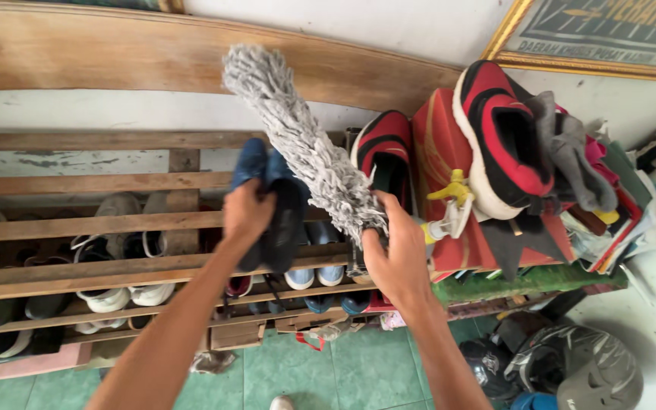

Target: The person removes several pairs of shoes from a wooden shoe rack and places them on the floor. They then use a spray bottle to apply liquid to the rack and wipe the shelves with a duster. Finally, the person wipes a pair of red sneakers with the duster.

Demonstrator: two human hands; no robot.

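Note:
My left hand (246,215) grips a dark blue shoe (273,199) and holds it above the top slats of a wooden shoe rack (77,224). My right hand (396,254) is closed on the handle end of a grey shaggy duster (305,144), whose fluffy head points up and to the left, lying across the shoe's right side. A red and black shoe (385,156) stands just right of the duster.
A second red and black shoe (499,137) sits on a red box (449,163) with grey cloth and papers at the right. White and blue shoes fill the lower rack shelves. Helmets (571,368) lie on the green tiled floor at the lower right. A framed picture (609,38) hangs above.

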